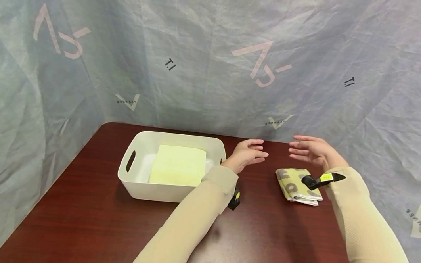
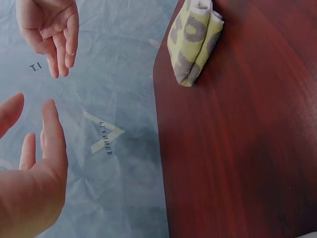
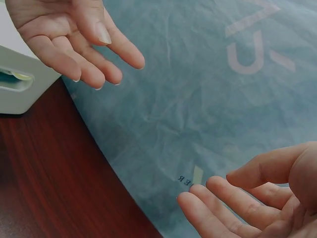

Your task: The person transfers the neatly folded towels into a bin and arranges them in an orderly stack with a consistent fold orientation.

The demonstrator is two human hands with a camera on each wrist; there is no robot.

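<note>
Both hands are raised over the back of the table, palms facing each other with a gap between them. My left hand (image 1: pixel 248 154) holds nothing, its fingers loosely extended beside the right end of a white plastic bin (image 1: pixel 171 193). Inside that bin lies a folded pale yellow cloth (image 1: pixel 178 165). My right hand (image 1: pixel 313 150) is likewise bare, fingers relaxed, above and behind a folded towel (image 1: pixel 293 185). This towel is yellow-green with grey ring shapes and a white edge; the left wrist view shows its thick folded layers (image 2: pixel 193 39).
A dark red-brown wooden table (image 1: pixel 84 220) carries the bin on the left and the towel on the right. Behind and around it hangs a grey-blue printed sheet (image 1: pixel 198 87), close to the table's back edge. Black wrist cameras (image 1: pixel 322 180) sit on the sleeves.
</note>
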